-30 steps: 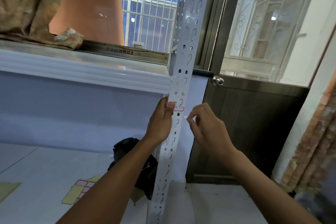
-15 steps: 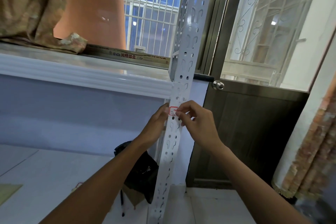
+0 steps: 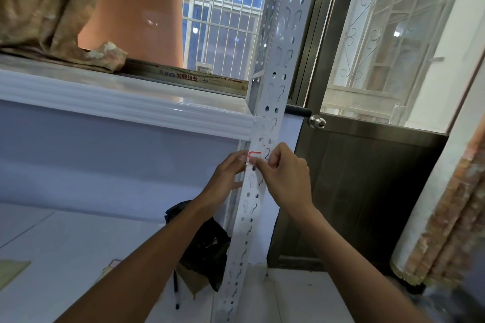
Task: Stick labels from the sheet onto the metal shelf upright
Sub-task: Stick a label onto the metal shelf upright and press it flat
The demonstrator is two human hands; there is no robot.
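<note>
A white perforated metal shelf upright (image 3: 273,92) leans up through the middle of the view, from the floor to the window frame. A small white label with a red border (image 3: 254,156) sits on its face at hand height. My left hand (image 3: 227,176) grips the upright's left edge, its thumb beside the label. My right hand (image 3: 284,174) presses curled fingertips onto the label's right part and covers it. Only a corner of the label sheet (image 3: 113,263) shows on the floor past my left forearm.
A white window ledge (image 3: 126,105) runs left of the upright, with bunched cloth (image 3: 47,8) on it. A dark door with a round knob (image 3: 317,122) stands right. A black bag (image 3: 207,241) and a pen (image 3: 176,288) lie at the upright's foot.
My right hand came in from the right of the upright and now presses on the label. The left hand stayed on the upright's edge. The view shifted slightly.
</note>
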